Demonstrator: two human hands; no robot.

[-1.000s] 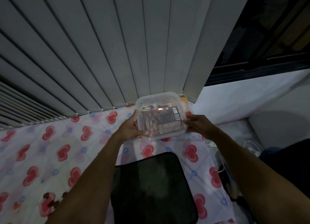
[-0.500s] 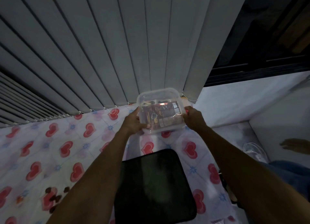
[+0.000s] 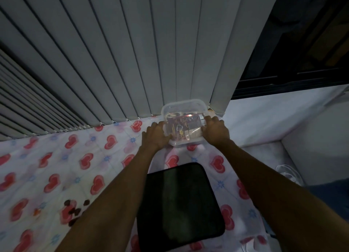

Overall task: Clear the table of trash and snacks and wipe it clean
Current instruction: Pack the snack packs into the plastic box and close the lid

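Note:
A clear plastic container [image 3: 184,110] with snack packets inside sits at the far right corner of the table, close to the blinds. My left hand [image 3: 155,135] grips its left side and my right hand [image 3: 215,130] grips its right side. The table is covered with a white cloth printed with red hearts [image 3: 66,166]. A patch of small dark crumbs [image 3: 75,211] lies on the cloth near the front left, beside my left forearm.
A black rectangular pad [image 3: 179,206] lies on the table between my forearms. Grey vertical blinds [image 3: 132,53] hang right behind the table. A dark window [image 3: 302,40] and a white ledge [image 3: 273,115] are at the right, with white cables [image 3: 287,173] below.
Both hands have carried the container farther away from me, toward the blinds and the table's far right corner, and lower onto the cloth.

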